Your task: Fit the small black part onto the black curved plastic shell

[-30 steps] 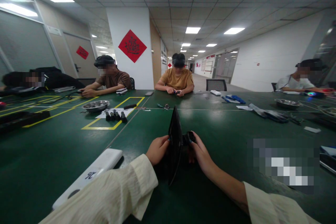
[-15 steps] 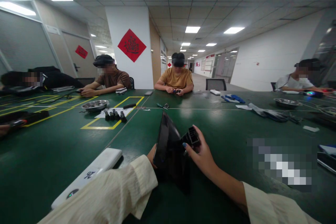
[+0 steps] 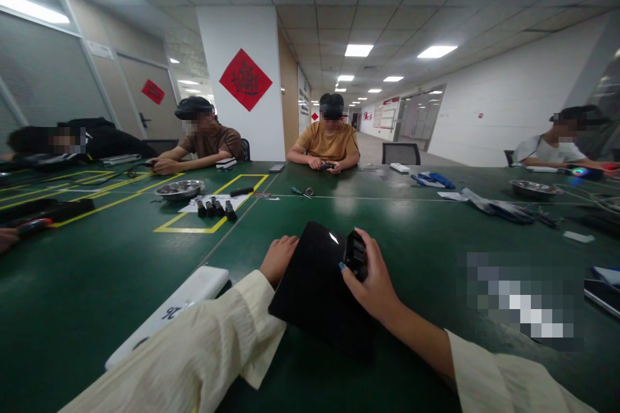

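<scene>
A glossy black rectangular panel (image 3: 314, 290) stands tilted over the green table in front of me, its broad face toward me. Along its upper left edge rests my left hand (image 3: 279, 259), gripping it, with part of the fingers hidden behind. My right hand (image 3: 375, 274) is closed on a small black blocky part (image 3: 356, 253) with recesses in its side, thumb on the near side. This part lies against the panel's right side; whether the two are joined I cannot tell.
Left of my forearm lies a white power bank (image 3: 169, 316) marked 26. Farther off are several black cylinders (image 3: 216, 208) on paper, a metal bowl (image 3: 179, 190), pliers (image 3: 303, 191), gloves (image 3: 496, 206) and another bowl (image 3: 534, 189). Several people sit around the green table (image 3: 416, 239).
The panel has turned from nearly edge-on to show its broad face and leans lower. My left hand has come up along its edge into view. The right hand keeps its hold.
</scene>
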Demonstrator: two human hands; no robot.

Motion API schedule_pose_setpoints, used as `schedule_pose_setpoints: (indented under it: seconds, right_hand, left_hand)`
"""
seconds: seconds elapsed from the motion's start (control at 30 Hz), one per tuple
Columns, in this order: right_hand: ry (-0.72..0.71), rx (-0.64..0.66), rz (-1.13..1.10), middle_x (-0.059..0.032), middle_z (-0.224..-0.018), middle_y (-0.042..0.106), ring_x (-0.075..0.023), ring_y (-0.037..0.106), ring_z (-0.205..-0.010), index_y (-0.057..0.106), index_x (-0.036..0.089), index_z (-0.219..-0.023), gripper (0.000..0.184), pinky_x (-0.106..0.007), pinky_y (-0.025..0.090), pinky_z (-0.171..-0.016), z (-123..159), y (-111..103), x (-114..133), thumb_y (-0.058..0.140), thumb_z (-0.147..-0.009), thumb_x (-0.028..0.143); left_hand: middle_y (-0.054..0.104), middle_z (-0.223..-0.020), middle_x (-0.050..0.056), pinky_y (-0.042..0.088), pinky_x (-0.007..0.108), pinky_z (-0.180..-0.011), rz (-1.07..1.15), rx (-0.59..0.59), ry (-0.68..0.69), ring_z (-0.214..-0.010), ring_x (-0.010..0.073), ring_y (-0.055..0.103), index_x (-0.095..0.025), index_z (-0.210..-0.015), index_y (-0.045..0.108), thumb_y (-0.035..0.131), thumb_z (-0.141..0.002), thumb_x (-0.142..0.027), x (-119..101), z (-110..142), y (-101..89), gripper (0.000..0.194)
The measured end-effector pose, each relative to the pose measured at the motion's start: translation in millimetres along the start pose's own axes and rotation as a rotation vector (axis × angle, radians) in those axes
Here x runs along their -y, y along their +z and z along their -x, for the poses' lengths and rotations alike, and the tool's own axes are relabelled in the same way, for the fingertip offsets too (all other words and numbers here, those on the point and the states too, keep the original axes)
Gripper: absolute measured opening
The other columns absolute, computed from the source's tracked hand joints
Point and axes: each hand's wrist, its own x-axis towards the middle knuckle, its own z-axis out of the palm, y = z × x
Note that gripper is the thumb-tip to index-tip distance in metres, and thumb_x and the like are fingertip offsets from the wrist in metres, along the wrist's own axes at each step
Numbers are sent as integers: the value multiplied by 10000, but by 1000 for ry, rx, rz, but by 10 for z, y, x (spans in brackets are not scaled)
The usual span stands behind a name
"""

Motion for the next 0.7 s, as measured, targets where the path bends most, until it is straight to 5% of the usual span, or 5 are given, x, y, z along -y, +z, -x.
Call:
schedule_pose_setpoints:
  seconds: [0.1, 0.23, 0.37, 0.57, 0.7]
  right_hand:
    - [-55, 40, 45, -111, -1190, 439, -240, 481, -1083, 255, 215, -1334, 669, -404, 398, -943, -23, 4, 4, 528, -723, 216]
    - [-77, 94, 79, -101, -1098, 468, -230, 524, -963, 261, 206, -1336, 691, -392, 436, -872, -111, 57, -43, 533, -701, 214]
    - [-61, 141, 155, -112, -1116, 464, -223, 540, -916, 262, 192, -1341, 686, -375, 458, -808, -245, 129, -82, 527, -710, 245]
    - [-147, 372, 309, -128, -1097, 537, -255, 517, -995, 161, 153, -1416, 726, -421, 424, -861, -352, 157, -100, 484, -794, 342]
    - [-185, 280, 421, -183, -1219, 480, -313, 436, -1134, 147, 136, -1432, 764, -497, 362, -928, -275, 30, -40, 491, -807, 411]
  left_hand:
    - [593, -723, 28, 374, 295, -751, -80, -26, -39, -794, 197, 543, -212, -693, 614, 572, -697, -173, 35, -116, -69, 58]
    - [525, -647, -8, 368, 259, -666, 126, -342, -214, -685, 153, 510, -190, -716, 557, 412, -750, -195, 110, -203, -65, 150]
    - [481, -606, -39, 356, 227, -587, 373, -501, -294, -594, 113, 474, -178, -683, 515, 419, -696, -211, 122, -241, -95, 102]
    - [468, -553, -52, 334, 199, -527, 621, -551, -420, -503, 78, 445, -162, -660, 493, 424, -658, -188, 40, -262, -156, 74]
    - [450, -518, -43, 323, 204, -480, 702, -532, -471, -453, 83, 443, -164, -645, 464, 409, -677, -155, -20, -273, -239, 64]
